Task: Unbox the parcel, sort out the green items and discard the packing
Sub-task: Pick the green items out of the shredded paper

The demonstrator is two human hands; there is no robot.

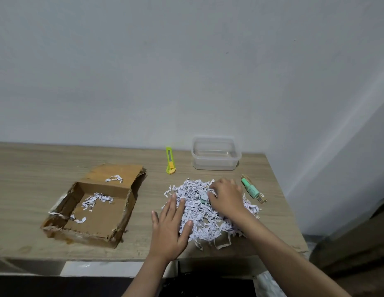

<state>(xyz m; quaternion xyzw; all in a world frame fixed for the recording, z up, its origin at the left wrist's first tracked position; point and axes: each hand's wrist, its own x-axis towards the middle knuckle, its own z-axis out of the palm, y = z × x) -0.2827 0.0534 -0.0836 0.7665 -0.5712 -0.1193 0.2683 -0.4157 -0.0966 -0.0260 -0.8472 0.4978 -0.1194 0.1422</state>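
A pale wood-grain surface (pixel 26 179) with a matte laminate look carries everything. At its left sits the opened cardboard box (pixel 94 209), shallow and rectangular, its brown walls ragged and torn along the edges, one flap folded flat toward the wall. A few curled strips of white paper lie on its floor and on the flap.

To the right of the box is a loose mound of shredded paper (pixel 205 213), thin crinkled white strips with faint print, spread in a rough oval. The left hand (pixel 173 227) lies flat on the mound's near-left edge, its fingers (pixel 173 205) straight and spread, pressing on the shreds and gripping nothing. The right hand (pixel 226 197) rests on the far side of the heap with its fingers curled down into the paper; whether they grip anything cannot be told. Just beside its fingertips a small mint-green item (pixel 204 197) with a smooth rounded shape pokes out of the shreds, half buried.

Right of the mound, apart from it, lies a mint-green tube-shaped item (pixel 250 188) on a slim brown card packet (pixel 262 199), both angled diagonally.

Near the wall stands a clear plastic container (pixel 215 154), rectangular with rounded corners and no lid. Left of it lies a lime-green utility knife (pixel 170 160) with a yellow slider, long and narrow, pointing at the wall.
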